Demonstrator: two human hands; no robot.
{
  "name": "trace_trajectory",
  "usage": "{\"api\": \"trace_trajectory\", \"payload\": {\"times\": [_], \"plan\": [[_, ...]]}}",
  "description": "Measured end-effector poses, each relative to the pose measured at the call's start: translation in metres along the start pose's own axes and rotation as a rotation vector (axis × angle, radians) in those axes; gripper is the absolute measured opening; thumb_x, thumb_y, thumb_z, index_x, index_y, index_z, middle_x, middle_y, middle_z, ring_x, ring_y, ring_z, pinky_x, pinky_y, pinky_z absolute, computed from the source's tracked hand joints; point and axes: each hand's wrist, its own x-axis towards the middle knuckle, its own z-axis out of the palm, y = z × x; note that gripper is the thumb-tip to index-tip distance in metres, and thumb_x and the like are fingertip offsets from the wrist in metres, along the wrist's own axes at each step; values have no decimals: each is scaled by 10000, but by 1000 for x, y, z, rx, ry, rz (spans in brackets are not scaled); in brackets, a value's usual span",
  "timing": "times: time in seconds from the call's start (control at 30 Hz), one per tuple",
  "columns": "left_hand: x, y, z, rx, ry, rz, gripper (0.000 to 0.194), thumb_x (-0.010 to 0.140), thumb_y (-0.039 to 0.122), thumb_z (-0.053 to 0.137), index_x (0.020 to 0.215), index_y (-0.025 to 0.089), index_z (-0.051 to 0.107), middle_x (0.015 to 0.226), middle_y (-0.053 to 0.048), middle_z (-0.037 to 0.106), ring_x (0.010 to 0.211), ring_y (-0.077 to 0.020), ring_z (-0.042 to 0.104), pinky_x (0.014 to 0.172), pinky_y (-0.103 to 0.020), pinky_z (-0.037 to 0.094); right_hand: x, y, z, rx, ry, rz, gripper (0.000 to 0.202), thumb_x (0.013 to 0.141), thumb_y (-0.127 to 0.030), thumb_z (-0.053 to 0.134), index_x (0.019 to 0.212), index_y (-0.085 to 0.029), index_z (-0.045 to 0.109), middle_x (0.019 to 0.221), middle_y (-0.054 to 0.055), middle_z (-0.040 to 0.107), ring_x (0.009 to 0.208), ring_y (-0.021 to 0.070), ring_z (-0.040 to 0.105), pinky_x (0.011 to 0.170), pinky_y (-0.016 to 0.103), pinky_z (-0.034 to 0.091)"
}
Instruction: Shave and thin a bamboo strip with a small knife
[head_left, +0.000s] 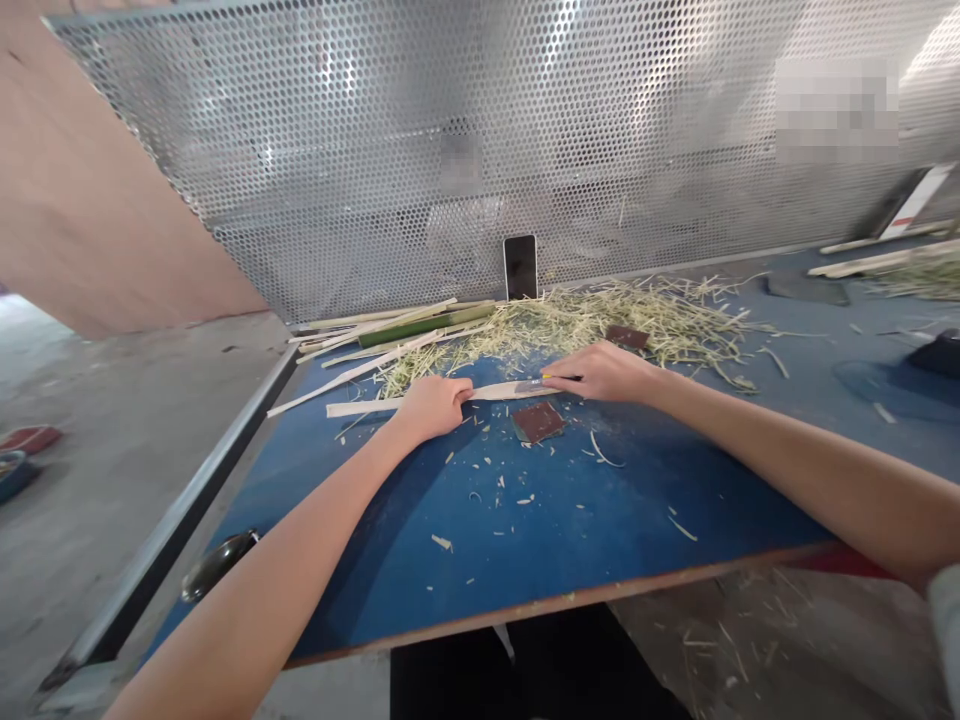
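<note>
A pale bamboo strip (pixel 495 392) lies low over the blue table in front of me. Its left part is pinched by my left hand (pixel 435 408), thumb and fingers closed around it, and the end sticks out to the left. My right hand (pixel 604 372) is closed on a knife with a dark and yellow handle (pixel 562 377). The grey blade (pixel 531 385) rests along the strip's right end, whose tip is partly hidden by that hand. Just below the strip is a brownish-red square of sandpaper (pixel 538 423), with small shavings scattered around it.
Behind my hands spreads a heap of bamboo shavings (pixel 660 310), with another sandpaper piece (pixel 626 337). Bamboo strips and a green length (pixel 420 326) lie back left. A phone (pixel 520 267) leans against the perforated metal panel (pixel 360 180). A dark glossy object (pixel 220 565) sits near left.
</note>
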Motion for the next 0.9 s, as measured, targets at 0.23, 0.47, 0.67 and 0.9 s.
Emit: {"api": "trace_trajectory", "payload": {"times": [0.23,0.47,0.67,0.9], "plan": [[0,1,-1,4,-10,-10,369,1098,275,453,1045,271,818,949,-99,839,916,-316,762,794,-381,493,-3,-4,5,-55,58,5,407,1196,-448,492,1246,-336,880,1112,-8,896,960,211,849,687,283,604],[0,2,-1,2,-1,-4,386,1112,300,438,1061,263,819,895,-106,810,872,-311,742,784,-378,483,-4,-5,10,-126,74,24,406,1185,-471,506,1326,-316,854,1130,26,896,968,220,842,653,265,592],[-2,5,-4,11,2,-13,361,1104,289,460,1063,268,818,886,-95,802,859,-288,730,774,-358,467,-4,-9,7,-151,27,54,431,1201,-479,472,1313,-309,852,1175,41,890,976,222,837,659,274,587],[-1,6,-3,44,-6,-12,380,1104,279,441,1100,263,820,889,-107,805,846,-291,732,745,-365,452,0,-13,1,-106,-48,63,466,1213,-448,423,1237,-314,869,1133,25,890,947,224,830,695,313,592]]}}
